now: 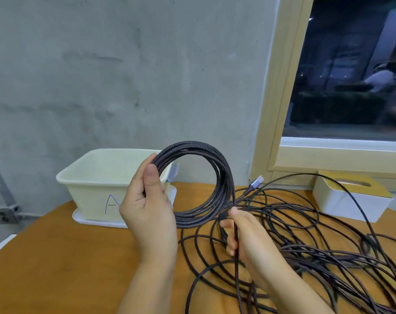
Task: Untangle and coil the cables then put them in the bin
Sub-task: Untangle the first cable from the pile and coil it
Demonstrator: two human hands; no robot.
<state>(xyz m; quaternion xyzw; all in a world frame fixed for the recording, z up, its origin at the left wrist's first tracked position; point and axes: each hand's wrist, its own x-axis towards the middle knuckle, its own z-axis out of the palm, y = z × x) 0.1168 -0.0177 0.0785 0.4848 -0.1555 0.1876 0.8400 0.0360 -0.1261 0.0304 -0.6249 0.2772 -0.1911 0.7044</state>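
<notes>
A coil of dark braided cable stands upright above the table, with several loops in it. My left hand grips the coil's left side, thumb across the strands. My right hand pinches the strand that runs from the coil's lower right down toward me. A loose tangle of the same dark cable spreads over the table to the right. A silver USB plug sticks up behind the coil. The cream bin, marked with a letter A, sits at the back left, partly behind my left hand.
The orange wooden table reaches the grey concrete wall. A white tissue box with a yellow lid stands at the back right under the window frame. A white edge shows at the far left.
</notes>
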